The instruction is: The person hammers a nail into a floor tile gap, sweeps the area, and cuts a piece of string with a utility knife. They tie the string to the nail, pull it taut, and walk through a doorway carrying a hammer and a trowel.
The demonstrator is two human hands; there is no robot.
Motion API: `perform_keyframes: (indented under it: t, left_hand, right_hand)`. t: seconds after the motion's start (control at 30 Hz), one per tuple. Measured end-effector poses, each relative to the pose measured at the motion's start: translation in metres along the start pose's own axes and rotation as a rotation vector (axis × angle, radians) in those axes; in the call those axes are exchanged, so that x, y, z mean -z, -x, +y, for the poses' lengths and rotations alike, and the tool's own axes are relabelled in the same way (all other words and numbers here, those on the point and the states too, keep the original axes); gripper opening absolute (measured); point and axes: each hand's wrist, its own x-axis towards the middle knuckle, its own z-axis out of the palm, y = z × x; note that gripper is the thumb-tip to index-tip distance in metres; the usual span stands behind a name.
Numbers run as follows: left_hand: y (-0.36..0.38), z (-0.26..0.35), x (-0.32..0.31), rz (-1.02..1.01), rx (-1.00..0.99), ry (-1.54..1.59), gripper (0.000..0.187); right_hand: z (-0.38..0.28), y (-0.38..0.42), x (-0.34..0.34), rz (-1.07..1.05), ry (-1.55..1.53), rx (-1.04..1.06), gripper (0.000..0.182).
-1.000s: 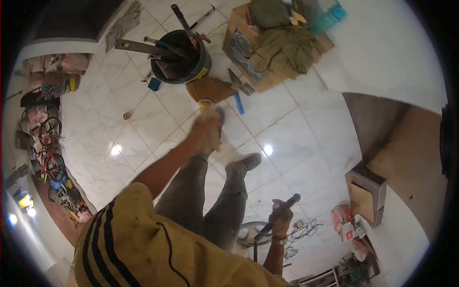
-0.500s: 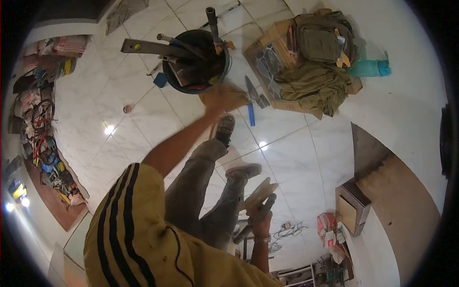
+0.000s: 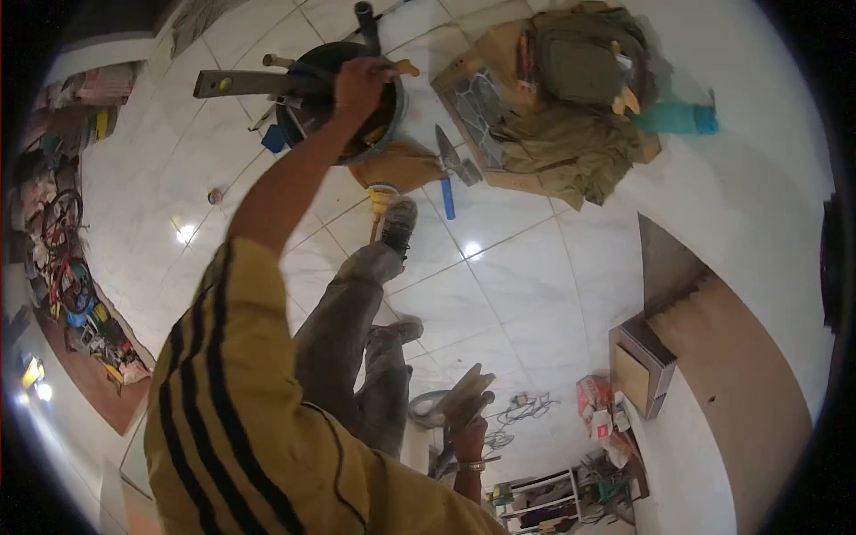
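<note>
— Head view: the left hand (image 3: pixel 359 82) is stretched out over the black bucket (image 3: pixel 308 134), fingers curled at its rim among the tool handles. Whether that grip is actually clamped on a handle or only resting there, I cannot tell.

— And the other hand?

— The right hand (image 3: pixel 465 434), low beside the legs, pinches a flat pale tile piece (image 3: pixel 464 397); its long axis runs diagonally, the far end pointing up and away from the wrist.

— What sticks out of the bucket?

— A spirit level (image 3: pixel 250 84) juts from just beside the left grip, lying nearly level and pointing away to its left. A dark pipe (image 3: pixel 366 16) stands beyond the knuckles.

— What could go wrong?

— My guess: tugging one handle could snag the level and tip the crowded bucket onto the tiled floor (image 3: pixel 526 276). The trowel (image 3: pixel 450 165) lies nearby, blade toward the bucket.
</note>
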Motion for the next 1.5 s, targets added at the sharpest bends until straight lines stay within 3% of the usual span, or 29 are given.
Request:
perform_keyframes:
  t: [0.03,0.1,0.17,0.23,0.27,0.33,0.37,0.4,0.43,0.53,0.57,0.6,0.63,0.67,0.7,0.73,0.8,0.87,0.9,0.97,1.03,1.1,1.13,1.17,1.27,1.33,1.37,1.47,1.5]
  left_hand:
    - [-0.001,-0.004,0.017,-0.029,-0.108,0.02,0.027]
    - [0.021,0.071,0.104,-0.031,-0.037,0.018,0.03]
    - [0.031,0.079,0.172,-0.091,0.092,0.297,0.029]
    - [0.044,0.087,0.243,-0.111,-0.003,0.376,0.037]
    - [0.048,0.077,0.258,-0.086,0.106,0.946,0.042]
    - [0.074,0.134,0.285,-0.204,0.175,1.26,0.046]
    - [0.094,0.139,0.29,-0.17,0.309,1.351,0.049]
    - [0.108,0.121,0.276,-0.179,0.433,1.457,0.053]
    - [0.12,0.109,0.256,-0.277,0.425,1.557,0.048]
    - [0.205,0.129,0.178,-0.958,0.116,1.799,0.034]
    - [0.25,0.166,0.16,-0.975,0.306,1.725,0.031]
    - [0.299,0.203,0.162,-1.055,0.504,1.377,0.035]
    - [0.337,0.246,0.152,-1.199,0.478,1.067,0.037]
    - [0.378,0.295,0.143,-1.379,0.308,0.837,0.04]
    - [0.416,0.344,0.138,-1.509,0.128,0.7,0.043]
    - [0.453,0.395,0.136,-1.589,0.03,0.631,0.046]
    - [0.522,0.481,0.142,-1.648,0.038,0.59,0.039]
    - [0.56,0.522,0.13,-1.743,-0.004,0.439,0.03]
    - [0.574,0.537,0.127,-1.792,-0.034,0.555,0.023]
    - [0.586,0.554,0.112,-1.765,-0.076,0.638,0.023]
    - [0.587,0.588,0.116,-1.695,-0.178,0.602,0.026]
    - [0.583,0.607,0.096,-1.495,-0.073,0.698,0.026]
    - [0.576,0.617,0.086,-1.394,-0.025,0.746,0.027]
    - [0.566,0.633,0.079,-1.314,0.234,0.872,0.032]
    - [0.511,0.658,0.027,-1.254,0.686,1.308,0.038]
    - [0.466,0.691,0.016,-1.653,0.577,1.697,0.035]
    - [0.453,0.721,0.033,-1.664,0.594,1.73,0.033]
    - [0.39,0.758,0.005,-1.709,0.289,1.518,0.035]
    - [0.372,0.771,-0.004,-1.642,0.198,1.356,0.043]
  right_hand:
    - [0.016,0.01,-0.002,-0.021,0.072,-0.043,0.026]
    - [0.02,0.035,0.004,-0.082,0.148,-0.12,0.022]
    - [0.044,0.056,0.0,-0.011,0.368,0.033,0.025]
    - [0.066,0.078,-0.005,0.073,0.67,0.169,0.03]
    - [0.076,0.082,-0.007,0.041,0.528,0.063,0.034]
    - [0.097,0.089,-0.011,0.025,0.246,-0.153,0.044]
    - [0.103,0.096,-0.011,0.089,0.132,-0.184,0.044]
    - [0.123,0.098,-0.021,0.321,-0.005,-0.079,0.04]
    - [0.144,0.099,-0.03,0.534,-0.118,0.058,0.037]
    - [0.105,0.129,0.018,0.382,-0.463,-0.096,0.031]
    - [0.094,0.14,0.033,0.458,-0.477,-0.03,0.022]
    - [0.085,0.151,0.048,0.504,-0.591,0.117,0.02]
    - [0.079,0.159,0.066,0.534,-0.695,0.274,0.018]
    - [0.081,0.168,0.073,0.551,-0.79,0.433,0.017]
    - [0.106,0.155,0.07,0.599,-0.656,0.563,0.014]
    - [0.089,0.187,0.098,0.496,-0.793,0.377,0.018]
    - [0.114,0.19,0.109,0.54,-0.734,0.439,0.025]
    - [0.097,0.223,0.153,0.527,-0.801,0.523,0.024]
    - [0.109,0.221,0.157,0.554,-0.759,0.488,0.024]
    - [0.134,0.203,0.168,0.601,-0.668,0.42,0.025]
    - [0.15,0.2,0.18,0.73,-0.659,0.532,0.025]
    - [0.16,0.199,0.192,0.776,-0.701,0.602,0.024]
    - [0.168,0.194,0.198,0.762,-0.649,0.509,0.025]
    - [0.168,0.196,0.207,0.755,-0.766,0.543,0.026]
    - [0.187,0.182,0.227,0.818,-0.944,0.574,0.03]
    - [0.2,0.173,0.253,0.926,-0.972,0.535,0.031]
    - [0.201,0.176,0.27,0.993,-0.97,0.498,0.031]
    - [0.221,0.164,0.318,1.305,-0.838,0.311,0.022]
    - [0.231,0.159,0.335,1.372,-0.796,0.213,0.02]
